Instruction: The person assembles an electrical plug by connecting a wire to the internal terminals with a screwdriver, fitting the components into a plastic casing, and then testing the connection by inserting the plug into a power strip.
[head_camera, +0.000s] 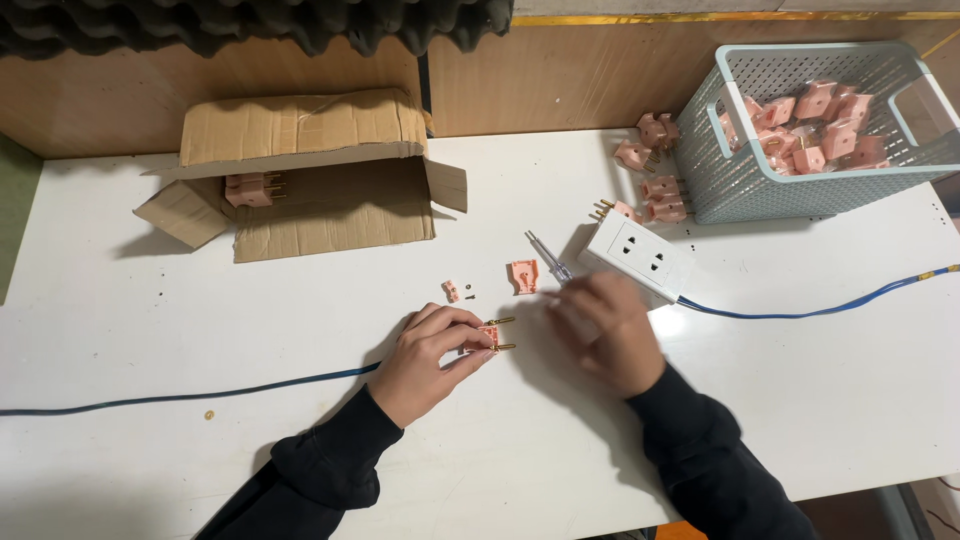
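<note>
My left hand (428, 352) pinches the pink plug (491, 335) on the table, brass pins pointing right; my right hand (605, 325) is blurred by the screwdriver (548, 256), grip I can't tell; I'd steady the plug before any screwing

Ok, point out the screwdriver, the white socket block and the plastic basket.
screwdriver (548, 256): head view, on its clear handle.
white socket block (640, 255): head view, on its top face between the outlets.
plastic basket (760, 185): head view, on its front wall.
</note>
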